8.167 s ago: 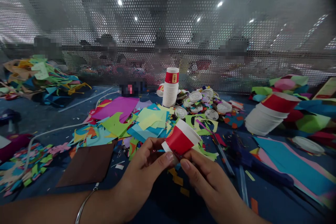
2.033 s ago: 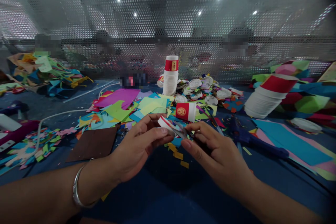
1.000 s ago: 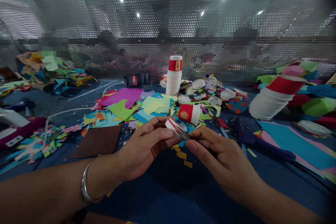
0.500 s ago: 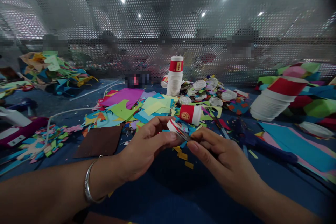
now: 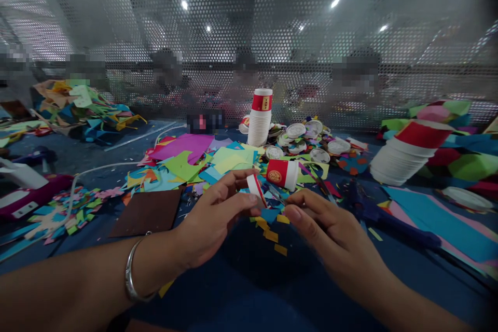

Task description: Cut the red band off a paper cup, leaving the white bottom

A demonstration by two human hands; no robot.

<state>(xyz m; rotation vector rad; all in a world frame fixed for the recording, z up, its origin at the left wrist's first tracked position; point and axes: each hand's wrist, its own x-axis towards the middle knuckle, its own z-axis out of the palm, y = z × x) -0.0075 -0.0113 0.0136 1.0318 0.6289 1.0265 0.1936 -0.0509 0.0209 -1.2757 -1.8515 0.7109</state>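
My left hand [image 5: 212, 218], with a silver bracelet [image 5: 130, 270] at the wrist, pinches a shallow white-and-red paper cup bottom [image 5: 253, 188] between thumb and fingers. Its cut red edge faces right. In my right hand [image 5: 327, 233] are scissors [image 5: 276, 194]; their metal blades point up and left, just beside the cup bottom, and the handles are mostly hidden by my fingers. Just behind the blades a red paper cup [image 5: 283, 174] lies on its side. Below the hands, small yellow paper pieces [image 5: 271, 236] are scattered over the dark blue tabletop [image 5: 249, 290].
Stacked paper cups stand at the back [image 5: 258, 119] and lean at the right [image 5: 412, 150]. Cut cup bottoms [image 5: 298, 137] are heaped behind the lying cup. A blue glue gun [image 5: 397, 223] rests at the right. Brown sheets [image 5: 148, 211] and coloured scraps [image 5: 229, 158] spread leftward.
The scissor blades have drawn away from the cup bottom, slightly to the right. The cup bottom has turned in my left hand so its rim stands steeper.
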